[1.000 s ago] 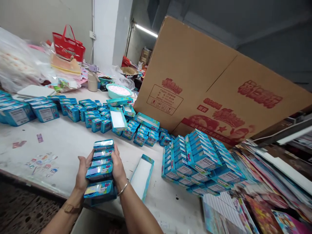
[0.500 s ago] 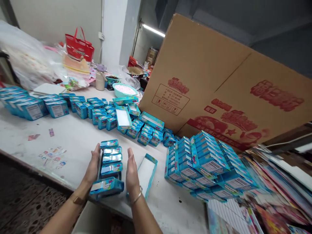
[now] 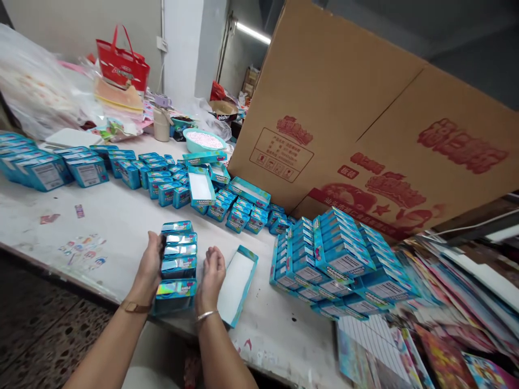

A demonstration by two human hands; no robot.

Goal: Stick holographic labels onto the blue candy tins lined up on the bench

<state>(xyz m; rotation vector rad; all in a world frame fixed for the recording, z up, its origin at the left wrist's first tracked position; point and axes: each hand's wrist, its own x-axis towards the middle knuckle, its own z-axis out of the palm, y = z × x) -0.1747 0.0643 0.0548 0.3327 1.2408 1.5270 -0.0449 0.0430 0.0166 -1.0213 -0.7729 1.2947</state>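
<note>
And the row of blue boxes [image 3: 178, 265] sits between the hands, front box straighter than half a second ago! Left hand [image 3: 149, 265] lies along its left side, unclenched; right hand [image 3: 211, 273], wide off before, now closer, fingers curling, contact unclear. Right of that, the shallow tray [image 3: 237, 286] stays put.

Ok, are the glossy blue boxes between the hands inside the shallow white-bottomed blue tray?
No, the glossy blue boxes are left of the right hand, while the shallow white-bottomed blue tray lies to that hand's right.
</note>
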